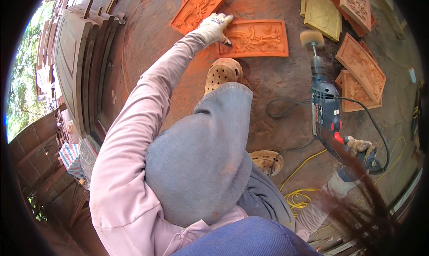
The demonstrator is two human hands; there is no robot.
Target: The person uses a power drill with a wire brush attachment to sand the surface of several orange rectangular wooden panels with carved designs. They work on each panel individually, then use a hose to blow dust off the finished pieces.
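Now touching, with the left hand (213, 29) in a white knit glove, the left end of a rectangular orange carved panel (259, 39) — lying flat just right of the palm, beyond a tan perforated clog (222, 74); cannot tell whether pinching its edge or merely pressing. With the gloved right hand (358, 148), gripping a dark-blue power drill (328, 111) near its rear end, fingers wrapped around. Carrying at the drill's tip a blurred round brown head (311, 38), right of that panel and apart from it. Underneath, on to a grey-brown floor (277, 84) dusted orange, crossed by a looped yellow cord (298, 205). Around, past a flat yellow carved panel (322, 15) at right — and, at left, to upright dark-brown panelled doors (71, 59) and sunlit green foliage (22, 86).
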